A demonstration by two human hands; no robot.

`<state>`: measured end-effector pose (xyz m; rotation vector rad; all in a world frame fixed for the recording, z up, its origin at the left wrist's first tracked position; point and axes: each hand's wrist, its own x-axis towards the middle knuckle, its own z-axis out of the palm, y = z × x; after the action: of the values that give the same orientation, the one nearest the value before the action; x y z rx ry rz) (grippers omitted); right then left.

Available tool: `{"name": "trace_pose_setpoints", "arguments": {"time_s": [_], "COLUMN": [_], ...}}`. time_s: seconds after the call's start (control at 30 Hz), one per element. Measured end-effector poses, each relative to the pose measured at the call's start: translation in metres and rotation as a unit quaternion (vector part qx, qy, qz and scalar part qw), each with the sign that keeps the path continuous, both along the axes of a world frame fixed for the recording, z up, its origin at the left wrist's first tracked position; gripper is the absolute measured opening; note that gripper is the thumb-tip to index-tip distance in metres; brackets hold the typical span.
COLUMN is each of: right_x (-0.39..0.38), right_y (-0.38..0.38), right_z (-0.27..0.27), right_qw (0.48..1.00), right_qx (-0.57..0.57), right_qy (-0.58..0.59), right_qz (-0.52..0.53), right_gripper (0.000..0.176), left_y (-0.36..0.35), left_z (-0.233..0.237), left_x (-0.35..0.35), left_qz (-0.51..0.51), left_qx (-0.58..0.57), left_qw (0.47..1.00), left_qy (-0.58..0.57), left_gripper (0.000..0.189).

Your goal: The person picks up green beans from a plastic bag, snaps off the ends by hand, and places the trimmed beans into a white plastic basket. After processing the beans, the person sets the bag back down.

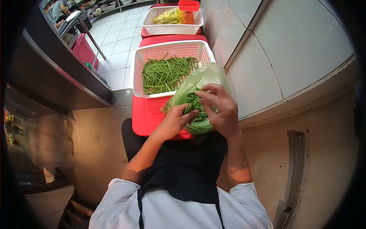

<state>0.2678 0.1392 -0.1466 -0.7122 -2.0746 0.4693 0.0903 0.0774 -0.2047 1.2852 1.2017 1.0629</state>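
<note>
My left hand (178, 121) is closed around a few green beans at the mouth of a green plastic bag (207, 74). More green beans (195, 101) lie in the bag, between my two hands. Over the bag's right side, my right hand (220, 108) has its fingers curled and thumb drawn in near the bean tips; what it pinches, if anything, is too small to make out. Just beyond the bag, a white plastic basket (134, 72) holds a loose heap of green beans (166, 74). Both bag and basket rest on a red lid (146, 118).
Farther back, a second white basket (171, 29) holds a yellow bag (169, 16) and a red container (189, 5). A tiled wall (263, 65) runs close on the right. At the far left are a pink bin (84, 49), a metal table and another person (59, 10).
</note>
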Motion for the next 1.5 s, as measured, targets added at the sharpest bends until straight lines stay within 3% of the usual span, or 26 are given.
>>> {"name": "trace_pose_setpoints", "arguments": {"time_s": [0.13,0.2,0.33,0.4,0.53,0.63,0.7,0.77,0.83,1.0,1.1,1.2,1.27,1.4,1.5], "right_x": [-0.002,-0.001,0.003,0.005,0.006,0.001,-0.004,-0.006,-0.005,0.005,0.017,0.031,0.037,0.039,0.033], "right_y": [-0.008,-0.008,-0.01,-0.014,-0.015,-0.016,-0.021,-0.026,-0.03,-0.02,-0.015,-0.013,-0.019,-0.017,-0.017], "right_z": [0.017,0.014,0.014,0.016,0.007,-0.013,-0.026,-0.03,-0.029,-0.023,-0.018,-0.005,0.006,0.011,0.012], "right_qw": [0.985,0.98,0.968,0.967,0.966,0.996,0.998,0.966,0.881,0.912,0.963,0.993,0.991,0.99,0.984], "right_qx": [0.092,0.117,0.149,0.112,0.098,0.058,-0.047,-0.194,-0.373,-0.316,-0.222,-0.108,-0.119,-0.035,0.014], "right_qy": [-0.145,-0.161,-0.198,-0.229,-0.239,-0.065,0.05,0.169,0.289,0.26,0.153,0.031,-0.02,-0.125,-0.173], "right_qz": [0.03,0.025,0.029,0.031,0.027,0.015,0.014,0.024,0.034,-0.011,0.005,0.04,0.053,0.055,0.051], "right_gripper": [0.035,0.03,0.019,0.02,0.016,0.012,0.009,0.007,0.007,0.004,0.002,0.004,0.006,0.008,0.008], "left_y": [-0.007,-0.009,-0.011,-0.011,-0.014,-0.014,-0.013,-0.012,-0.011,-0.004,0.005,0.0,0.0,0.001,0.0], "left_z": [0.016,0.024,0.023,0.014,0.013,0.013,0.015,0.006,-0.003,0.003,-0.015,-0.006,-0.004,0.005,0.006], "left_x": [0.0,0.002,0.001,0.001,0.003,0.009,0.017,0.025,0.026,0.021,0.011,0.0,-0.005,-0.003,-0.004], "left_qz": [0.036,0.053,0.084,0.11,0.123,0.131,0.134,0.133,0.14,0.164,0.124,0.091,0.076,0.039,0.008], "left_qx": [0.043,0.06,0.101,0.159,0.168,0.139,0.101,0.115,0.127,0.098,-0.011,-0.152,-0.169,-0.183,-0.2], "left_qw": [0.984,0.97,0.951,0.93,0.914,0.918,0.926,0.941,0.947,0.97,0.99,0.954,0.944,0.932,0.939], "left_qy": [0.17,0.231,0.28,0.313,0.349,0.347,0.338,0.29,0.259,0.15,-0.063,-0.242,-0.274,-0.309,-0.278], "left_gripper": [0.021,0.022,0.026,0.028,0.03,0.028,0.025,0.023,0.023,0.018,0.019,0.021,0.023,0.026,0.025]}}
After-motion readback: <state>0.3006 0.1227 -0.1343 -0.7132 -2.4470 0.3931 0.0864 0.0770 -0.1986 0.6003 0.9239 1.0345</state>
